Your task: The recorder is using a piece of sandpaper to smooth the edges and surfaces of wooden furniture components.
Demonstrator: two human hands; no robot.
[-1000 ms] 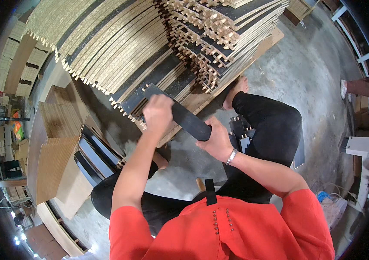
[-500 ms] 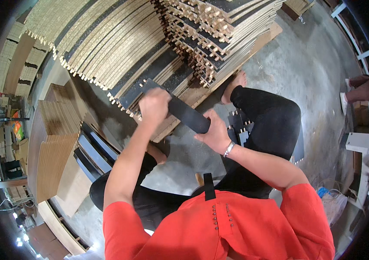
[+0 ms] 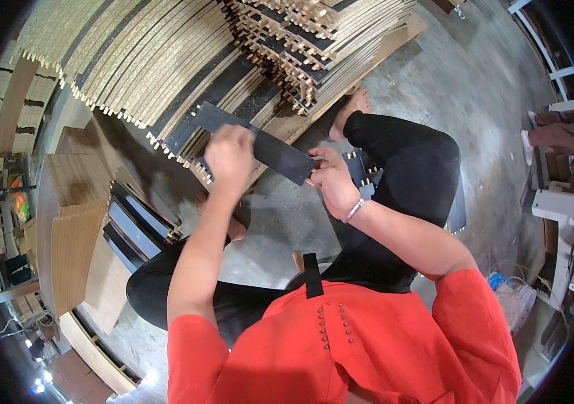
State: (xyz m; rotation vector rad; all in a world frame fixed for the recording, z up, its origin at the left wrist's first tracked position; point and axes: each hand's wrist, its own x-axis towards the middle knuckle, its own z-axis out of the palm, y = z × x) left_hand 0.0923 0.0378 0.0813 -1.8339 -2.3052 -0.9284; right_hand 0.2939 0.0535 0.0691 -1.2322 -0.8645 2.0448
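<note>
A narrow black board (image 3: 279, 156) slants from the stack's near corner toward me, its far end lying over the stacked boards. My left hand (image 3: 231, 156) is closed in a fist over the board's upper half, blurred by motion; whatever is inside the fist is hidden. At the board's near end, the thumb and fingers of my right hand (image 3: 334, 183) grip the end edge. Below and beside that end, several black pieces with wooden dowels (image 3: 367, 180) lie by my right leg.
Ahead rises a big stack of particleboard panels (image 3: 145, 60), dowels sticking out along its edges, on a wooden pallet (image 3: 394, 42). Curved brown panels (image 3: 75, 242) stand at the left. A white metal stand (image 3: 556, 205) is at the right, near another person's legs (image 3: 559, 135).
The view has shifted slightly, so the stack sits further left and up. My right hand has shifted its fingers at the board's near end. My left fist is still over the board.
</note>
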